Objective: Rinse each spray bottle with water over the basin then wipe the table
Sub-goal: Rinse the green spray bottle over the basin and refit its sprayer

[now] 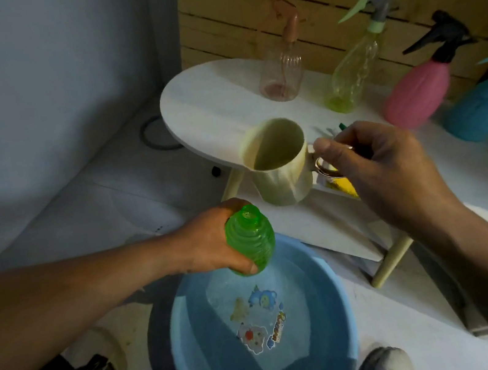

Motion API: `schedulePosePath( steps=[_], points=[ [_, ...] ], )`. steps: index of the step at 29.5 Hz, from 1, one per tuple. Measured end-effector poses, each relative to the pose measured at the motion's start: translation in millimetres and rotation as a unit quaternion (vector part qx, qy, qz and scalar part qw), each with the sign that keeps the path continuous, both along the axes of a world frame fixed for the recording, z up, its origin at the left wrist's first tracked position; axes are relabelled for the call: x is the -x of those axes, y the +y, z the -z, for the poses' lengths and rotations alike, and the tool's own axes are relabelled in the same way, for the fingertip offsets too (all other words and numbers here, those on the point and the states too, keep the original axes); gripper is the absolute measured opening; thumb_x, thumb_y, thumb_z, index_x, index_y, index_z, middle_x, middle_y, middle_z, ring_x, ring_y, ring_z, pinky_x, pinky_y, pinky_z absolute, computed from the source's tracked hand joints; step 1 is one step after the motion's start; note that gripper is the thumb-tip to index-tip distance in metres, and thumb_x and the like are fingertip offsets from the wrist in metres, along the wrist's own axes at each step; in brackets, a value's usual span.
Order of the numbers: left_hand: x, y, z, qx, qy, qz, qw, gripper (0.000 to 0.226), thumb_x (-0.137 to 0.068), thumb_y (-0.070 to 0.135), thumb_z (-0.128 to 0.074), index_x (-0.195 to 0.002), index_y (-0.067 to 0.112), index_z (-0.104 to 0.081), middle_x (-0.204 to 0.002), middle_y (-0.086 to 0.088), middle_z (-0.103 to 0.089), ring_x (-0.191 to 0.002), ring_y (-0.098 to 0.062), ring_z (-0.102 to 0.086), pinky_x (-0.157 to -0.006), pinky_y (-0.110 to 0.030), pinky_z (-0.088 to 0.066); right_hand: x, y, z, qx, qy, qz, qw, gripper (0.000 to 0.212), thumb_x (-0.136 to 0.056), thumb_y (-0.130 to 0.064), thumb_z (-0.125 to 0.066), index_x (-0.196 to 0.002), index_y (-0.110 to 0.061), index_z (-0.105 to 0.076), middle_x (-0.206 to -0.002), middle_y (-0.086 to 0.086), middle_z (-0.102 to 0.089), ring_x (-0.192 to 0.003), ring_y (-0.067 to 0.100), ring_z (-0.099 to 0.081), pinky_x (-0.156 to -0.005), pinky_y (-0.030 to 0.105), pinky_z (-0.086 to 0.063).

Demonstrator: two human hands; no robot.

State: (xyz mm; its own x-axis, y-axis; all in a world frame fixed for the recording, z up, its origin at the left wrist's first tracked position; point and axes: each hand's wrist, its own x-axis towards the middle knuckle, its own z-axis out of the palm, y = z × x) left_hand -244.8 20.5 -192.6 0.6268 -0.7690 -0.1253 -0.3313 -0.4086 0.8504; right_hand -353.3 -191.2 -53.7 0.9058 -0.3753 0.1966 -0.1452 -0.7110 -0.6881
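White table (207,107) against wood-plank wall (239,8); left grip (213,241) holds green bottle (250,242), right grip (374,163) the jug (277,163).

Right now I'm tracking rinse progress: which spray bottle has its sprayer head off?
The green bottle in the left hand over the basin; its neck is open, while the four on the table keep their triggers.

This looks like a plain room in a home, used for washing-up on the floor. A blue plastic basin (260,327) with cartoon stickers sits on pale floor tiles (126,185) beside a low white table (210,106) on wooden legs. Behind the table's far edge runs a wooden slat wall (270,2); a bare grey wall (40,73) meets it at the corner.
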Motion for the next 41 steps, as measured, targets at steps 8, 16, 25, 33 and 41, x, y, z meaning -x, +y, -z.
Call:
schedulePosePath(
  steps=[8,16,25,33,41],
  points=[
    [-9.4,16.7,-27.5,0.030,-0.005,-0.066,0.997,0.077,-0.058,0.019,-0.100,-0.120,0.033,-0.057,-0.107,0.012,-0.067,-0.096,0.003,-0.065,-0.077,-0.010,-0.048,-65.4,10.5,-15.5,-0.187,-0.034,-0.002,0.982,0.024,-0.104,-0.034,-0.055,-0.088,-0.022,-0.069,-0.066,-0.006,-0.065,-0.044,0.001,-0.045,-0.049,0.026,-0.037],
    [-24.8,25.8,-38.4,0.043,-0.027,-0.102,0.994,0.084,-0.059,0.025,-0.100,-0.129,0.035,-0.055,-0.113,0.018,-0.065,-0.100,0.011,-0.061,-0.075,-0.004,-0.045,-152.0,48.4,0.3,-0.225,0.052,-0.031,0.972,0.022,-0.107,-0.028,-0.051,-0.104,-0.010,-0.063,-0.091,0.011,-0.067,-0.071,0.018,-0.060,-0.045,0.022,-0.050],
    [-34.1,35.0,-38.9,0.049,-0.042,-0.103,0.993,0.086,-0.058,0.028,-0.100,-0.131,0.033,-0.055,-0.117,0.017,-0.065,-0.104,0.005,-0.061,-0.081,-0.012,-0.049,-187.6,64.6,20.3,-0.260,0.081,-0.025,0.962,0.026,-0.107,-0.023,-0.051,-0.087,-0.010,-0.062,-0.081,0.014,-0.061,-0.067,0.022,-0.060,-0.056,0.032,-0.060],
    [-40.0,38.4,-47.0,0.059,-0.024,-0.115,0.991,0.086,-0.060,0.019,-0.099,-0.131,0.035,-0.053,-0.113,0.016,-0.064,-0.102,0.005,-0.061,-0.080,-0.018,-0.055,-191.4,60.5,30.6,-0.242,0.091,-0.037,0.965,0.023,-0.106,-0.024,-0.050,-0.095,-0.009,-0.063,-0.093,0.018,-0.064,-0.075,0.025,-0.064,-0.057,0.030,-0.060],
    [-41.3,37.9,-45.2,0.051,-0.024,-0.117,0.992,0.081,-0.059,0.023,-0.099,-0.125,0.039,-0.056,-0.111,0.016,-0.066,-0.101,0.000,-0.064,-0.086,-0.030,-0.059,-172.4,55.2,5.4,-0.145,0.054,-0.041,0.987,0.042,-0.101,-0.039,-0.059,-0.132,-0.010,-0.057,-0.102,0.004,-0.066,-0.062,0.018,-0.073,-0.052,0.025,-0.056]
  ],
)
